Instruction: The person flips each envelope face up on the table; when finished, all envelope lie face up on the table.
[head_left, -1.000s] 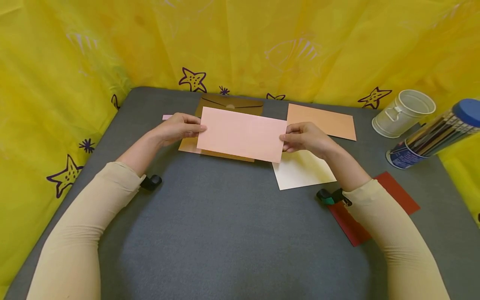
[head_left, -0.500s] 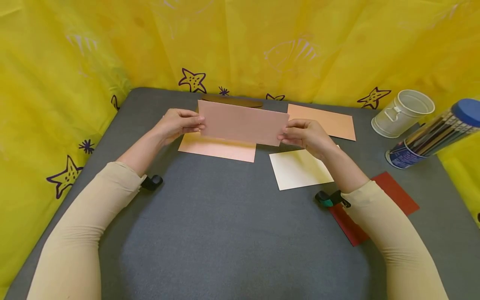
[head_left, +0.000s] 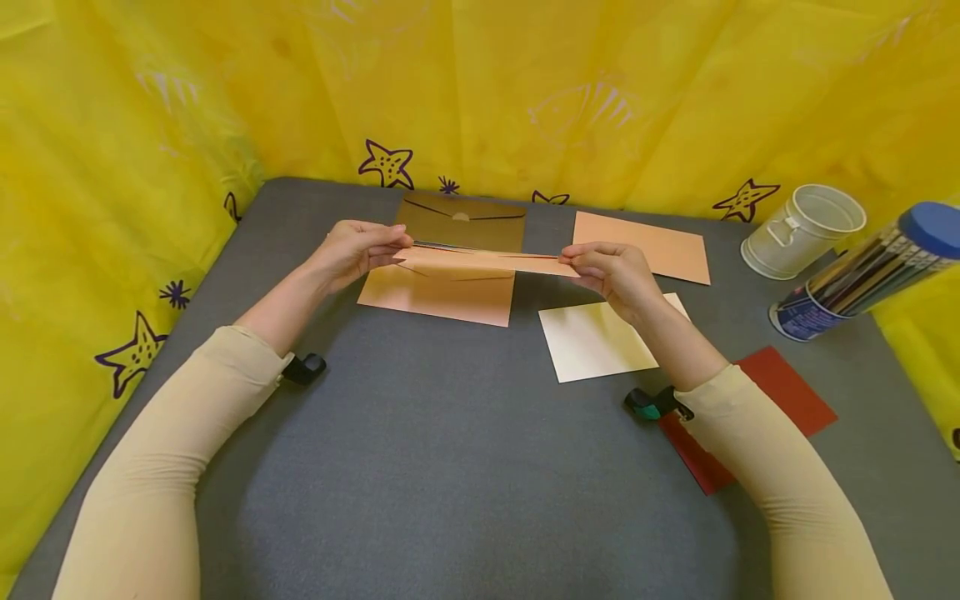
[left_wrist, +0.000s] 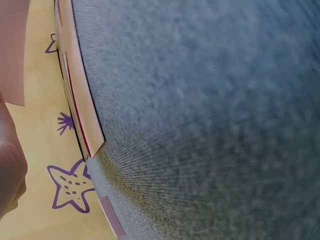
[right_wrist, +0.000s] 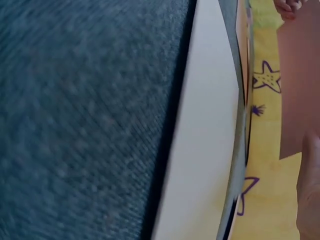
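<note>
Now I hold a pink envelope point(head_left: 487, 260) above the grey table point(head_left: 450, 467), my left hand point(head_left: 352, 250) pinching its left end and my right hand point(head_left: 611, 268) its right end. It is almost edge-on to the head camera, so its faces are hard to see. Under it a peach sheet point(head_left: 438, 296) partly hides a brown envelope point(head_left: 461, 221) at the far side.

My table point(head_left: 450, 467) has a grey felt-like top. On it lie a brown envelope point(head_left: 461, 221) at the back, a peach sheet point(head_left: 438, 293) overlapping it, an orange sheet point(head_left: 645, 242) to the right, a cream sheet point(head_left: 592, 342), and a red sheet point(head_left: 787, 400) under my right sleeve. A white cup point(head_left: 806, 229) and what looks like a pencil tube point(head_left: 862, 275) lie at the right edge.
</note>
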